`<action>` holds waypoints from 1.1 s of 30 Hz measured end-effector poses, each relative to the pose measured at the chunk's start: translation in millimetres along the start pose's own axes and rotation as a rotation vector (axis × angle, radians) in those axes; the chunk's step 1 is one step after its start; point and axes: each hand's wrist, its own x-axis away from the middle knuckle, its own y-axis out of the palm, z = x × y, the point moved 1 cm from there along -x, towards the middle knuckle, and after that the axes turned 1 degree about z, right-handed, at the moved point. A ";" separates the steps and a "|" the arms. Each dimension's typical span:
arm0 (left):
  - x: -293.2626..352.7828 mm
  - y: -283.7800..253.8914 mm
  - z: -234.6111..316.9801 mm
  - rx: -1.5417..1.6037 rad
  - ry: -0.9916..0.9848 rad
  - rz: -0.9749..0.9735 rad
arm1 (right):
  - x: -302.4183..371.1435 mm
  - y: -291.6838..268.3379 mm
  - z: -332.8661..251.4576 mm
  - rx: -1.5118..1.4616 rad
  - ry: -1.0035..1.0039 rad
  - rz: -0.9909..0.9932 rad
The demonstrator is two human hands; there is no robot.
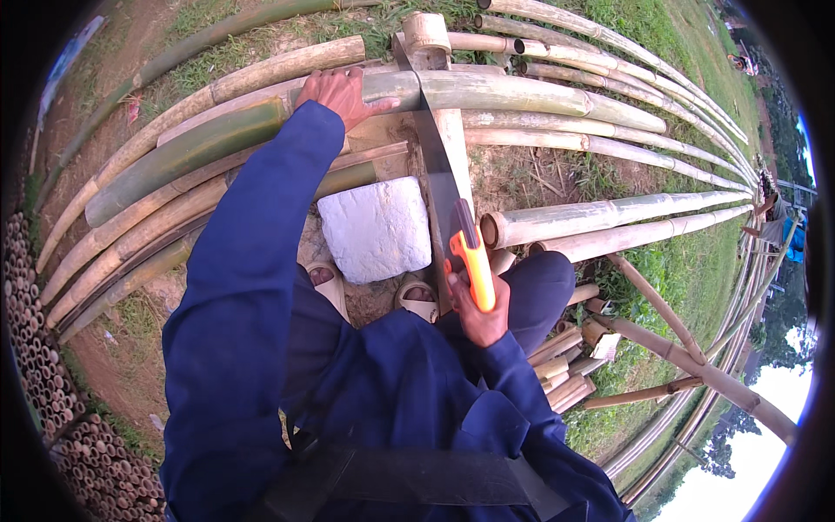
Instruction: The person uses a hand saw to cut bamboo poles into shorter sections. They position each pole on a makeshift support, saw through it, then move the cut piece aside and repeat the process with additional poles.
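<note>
My right hand (481, 315) is wrapped round the orange and black handle of a hand saw (445, 183). The saw's long blade points away from me and lies across a thick green bamboo pole (513, 94), with its edge at the pole. To the left of the blade, my left hand (337, 94) lies on top of the same pole, fingers over it and thumb stretched toward the blade. Beneath the pole runs a wooden support (452, 143) with a short bamboo piece (426, 33) upright at its far end. Whether the blade has cut into the pole is hard to make out.
A whitish block (376, 228) lies on the ground between my feet. More bamboo poles (609, 213) spread out to both sides. Short cut pieces (557, 370) are heaped by my right knee, and stacked bamboo ends (96, 461) fill the lower left. Another person (772, 228) is far right.
</note>
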 end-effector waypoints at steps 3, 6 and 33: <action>-1.9 1.8 -3.9 -0.017 0.019 0.057 | 44.9 -14.5 1.0 0.110 -0.014 0.044; -4.9 6.7 2.7 -0.016 0.037 0.109 | -37.8 2.2 -9.1 0.159 -0.083 0.058; -8.8 19.9 -17.3 0.069 -0.010 0.085 | 5.3 6.5 22.5 0.122 -0.162 0.074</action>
